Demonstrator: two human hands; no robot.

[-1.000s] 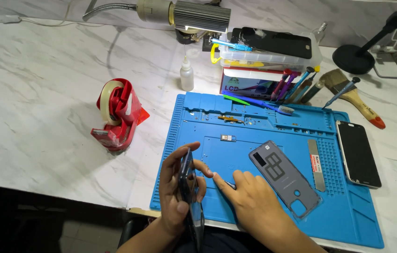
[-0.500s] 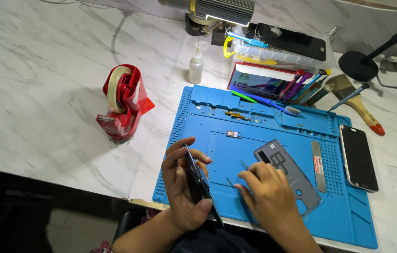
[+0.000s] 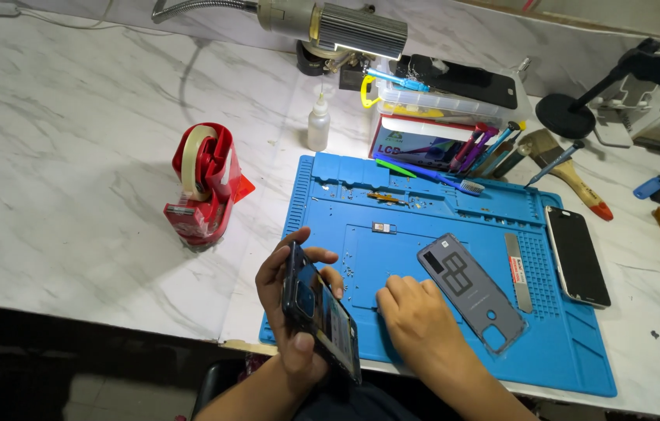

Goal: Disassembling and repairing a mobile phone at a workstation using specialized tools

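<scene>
Your left hand (image 3: 287, 304) clamps the opened phone (image 3: 320, 321) by its edges, held tilted on edge above the near left corner of the blue repair mat (image 3: 579, 343). Your right hand (image 3: 415, 320) lies flat on the mat, fingers down among tiny loose screws (image 3: 353, 274), gripping nothing that shows. Risk: the palm could sweep those screws off the mat, or the phone could slip from so narrow a hold. Phone appears dark, back removed, internals exposed. Its grey back cover (image 3: 470, 290) lies just right of your right hand.
</scene>
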